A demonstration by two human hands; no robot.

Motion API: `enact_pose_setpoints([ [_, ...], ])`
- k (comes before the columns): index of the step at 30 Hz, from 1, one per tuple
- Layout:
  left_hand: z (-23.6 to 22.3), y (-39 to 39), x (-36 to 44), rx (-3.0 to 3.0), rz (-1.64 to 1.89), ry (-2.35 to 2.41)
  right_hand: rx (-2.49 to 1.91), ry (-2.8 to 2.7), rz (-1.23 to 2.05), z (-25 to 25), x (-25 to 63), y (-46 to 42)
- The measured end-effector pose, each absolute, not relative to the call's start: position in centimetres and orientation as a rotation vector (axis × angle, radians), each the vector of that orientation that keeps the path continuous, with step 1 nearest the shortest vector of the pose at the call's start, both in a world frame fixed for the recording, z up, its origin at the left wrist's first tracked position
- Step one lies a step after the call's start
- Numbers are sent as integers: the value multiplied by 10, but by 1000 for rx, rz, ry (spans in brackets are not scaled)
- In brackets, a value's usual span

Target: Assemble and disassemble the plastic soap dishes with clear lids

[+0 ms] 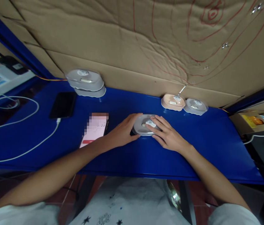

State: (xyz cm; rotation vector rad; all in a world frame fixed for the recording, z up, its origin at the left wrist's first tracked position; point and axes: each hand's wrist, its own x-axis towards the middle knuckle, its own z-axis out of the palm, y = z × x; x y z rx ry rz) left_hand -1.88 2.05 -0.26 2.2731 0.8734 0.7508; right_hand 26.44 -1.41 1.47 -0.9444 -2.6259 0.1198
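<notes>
Pale shirt (132, 203) sits below the fingers. Left of them, a lit phone (96, 129) could be nudged by the left forearm (68, 164). The left hand (122, 129) pinches the gray case (142, 120); the right hand (173, 137) spreads across its top, thumb contact unclear, where uneven pressure might tip it.

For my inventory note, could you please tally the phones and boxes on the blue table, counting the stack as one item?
Phones: 2
Peach boxes: 1
Grey boxes outside the stack: 2
Grey stack: 1
Total: 6
</notes>
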Motion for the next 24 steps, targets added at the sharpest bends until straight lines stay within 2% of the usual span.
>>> enact_pose_setpoints([
  [16,-1,18,-19,2263,699,903,-1026,-2557,221,23,276,-23],
  [19,4,15,-19,2240,641,960,-1237,-2533,129,26,318,-40],
  [24,8,8,-18,2312,447,999,-1707,-2184,-128,16,445,-70],
])
